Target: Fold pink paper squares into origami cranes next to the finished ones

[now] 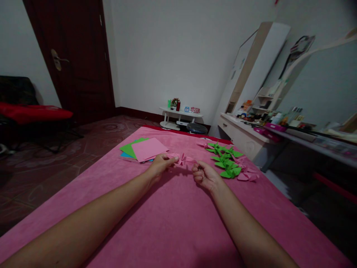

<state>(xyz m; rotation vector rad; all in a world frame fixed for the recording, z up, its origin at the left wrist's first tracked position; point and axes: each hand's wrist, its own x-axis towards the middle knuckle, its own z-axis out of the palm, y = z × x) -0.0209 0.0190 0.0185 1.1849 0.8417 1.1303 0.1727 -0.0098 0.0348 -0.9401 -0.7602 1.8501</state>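
Between my two hands, just above the pink cloth [167,208], is a pink folded paper crane [182,159]. My left hand [161,165] pinches one side of it between thumb and fingers. On the other side, my right hand [203,175] has its fingers curled closed around the crane's other end. Left of my left hand lies a fanned stack of square paper, with a pink sheet [150,149] on top and a green sheet [128,149] under it. To the right of my right hand sit several green paper cranes [231,172] and pink paper cranes [248,175].
A white dressing table [240,130] crowded with bottles stands to the right. Against the far wall is a low white shelf [181,112] with small items. A red folding chair [33,113] and a dark door [72,63] are on the left.
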